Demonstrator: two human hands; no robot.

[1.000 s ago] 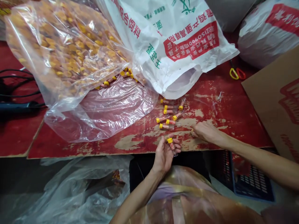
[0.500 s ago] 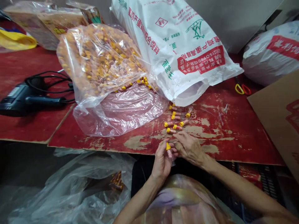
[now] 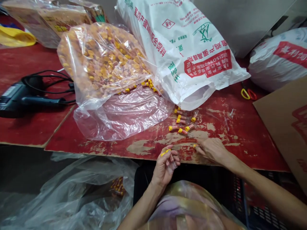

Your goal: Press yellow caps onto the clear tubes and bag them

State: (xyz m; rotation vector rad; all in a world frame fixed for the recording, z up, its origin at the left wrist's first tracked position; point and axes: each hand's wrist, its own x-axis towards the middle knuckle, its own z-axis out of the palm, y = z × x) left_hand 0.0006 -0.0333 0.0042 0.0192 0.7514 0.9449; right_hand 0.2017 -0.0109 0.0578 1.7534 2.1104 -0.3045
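Observation:
My left hand [image 3: 165,164], palm up at the table's front edge, is closed around small clear tubes with yellow caps [image 3: 165,152] and pinkish contents; there seem to be two, though fingers partly cover them. To its right, my right hand [image 3: 212,149] is just over the table with its fingers pinched. A small yellow cap [image 3: 194,145] shows at its fingertips; the rest of that piece is hidden by the hand. Beyond both hands, several yellow-capped tubes [image 3: 182,131] lie loose on the worn red tabletop [image 3: 141,147].
A clear plastic bag [image 3: 100,60] full of such tubes lies behind, against a white printed sack [image 3: 177,41]. At left is a dark heat gun [image 3: 31,95] with its cord. Scissors [image 3: 248,94] and a cardboard box [image 3: 285,118] are at right. Another plastic bag [image 3: 72,198] hangs below the table.
My hands have moved apart, the right one going right and away from the left. The loose tube nearest the hands has gone from the table. The cap in my left hand has tilted over.

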